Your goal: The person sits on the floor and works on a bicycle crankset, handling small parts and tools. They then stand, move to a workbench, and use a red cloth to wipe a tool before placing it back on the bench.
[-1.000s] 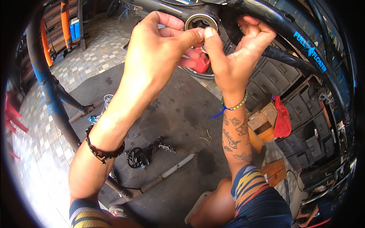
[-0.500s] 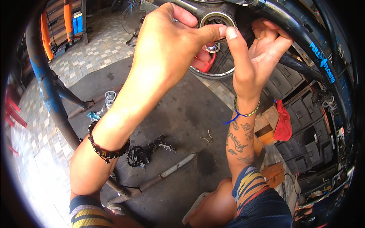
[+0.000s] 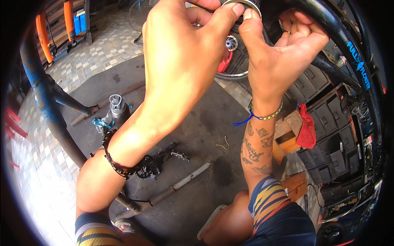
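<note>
A black bike frame (image 3: 342, 30) spans the upper right, its round metal bottom bracket ring (image 3: 252, 5) cut off by the top edge. My left hand (image 3: 180, 65) is closed at the ring's left side, thumb pressed on its rim and fingers curled beyond it, partly hidden. From the right, the thumb of my right hand (image 3: 273, 61) presses the same rim close to the left thumb. Its other fingers are bent against the black frame. Below my left wrist, a black crankset (image 3: 152, 169) lies on the dark mat, partly covered by my forearm.
A blue worn stand post (image 3: 39, 90) rises at the left, beside a bottle (image 3: 117, 107). A metal bar (image 3: 191, 177) crosses the dark mat (image 3: 197, 131). Behind my hands is a wheel (image 3: 234, 76). At right are a wooden box (image 3: 283, 141), red cloth (image 3: 306, 129) and black drawers (image 3: 324, 158).
The ring and both hands have shifted up in the picture, so the ring is now mostly out of view. Both thumbs stay on its rim, a little farther apart.
</note>
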The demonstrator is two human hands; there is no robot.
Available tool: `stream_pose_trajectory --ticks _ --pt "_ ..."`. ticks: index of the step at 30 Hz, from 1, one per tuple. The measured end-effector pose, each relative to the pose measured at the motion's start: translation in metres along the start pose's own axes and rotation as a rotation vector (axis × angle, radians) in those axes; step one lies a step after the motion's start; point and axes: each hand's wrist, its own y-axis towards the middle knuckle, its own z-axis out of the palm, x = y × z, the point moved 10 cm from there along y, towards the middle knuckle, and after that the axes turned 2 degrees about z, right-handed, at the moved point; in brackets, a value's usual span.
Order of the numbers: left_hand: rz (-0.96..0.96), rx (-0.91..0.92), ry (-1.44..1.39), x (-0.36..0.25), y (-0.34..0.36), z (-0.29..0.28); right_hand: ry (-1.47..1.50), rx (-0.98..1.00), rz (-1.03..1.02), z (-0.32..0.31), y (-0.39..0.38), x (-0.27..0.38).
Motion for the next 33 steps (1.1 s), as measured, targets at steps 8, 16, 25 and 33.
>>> stream_pose_trajectory --ticks 8,16,25,33 --pt "-0.023 0.099 -0.012 -0.003 0.002 -0.007 -0.093 0.009 0.013 0.002 -0.004 -0.002" --pt "0.836 0.214 0.604 -0.040 -0.045 -0.007 0.058 0.069 -0.173 0.000 -0.003 -0.007" --pt "0.849 0.304 0.923 -0.037 -0.052 0.019 0.192 0.077 -0.131 -0.002 -0.003 -0.013" --pt "0.783 0.395 1.164 -0.041 -0.051 0.031 0.232 0.079 -0.122 -0.003 -0.003 -0.014"
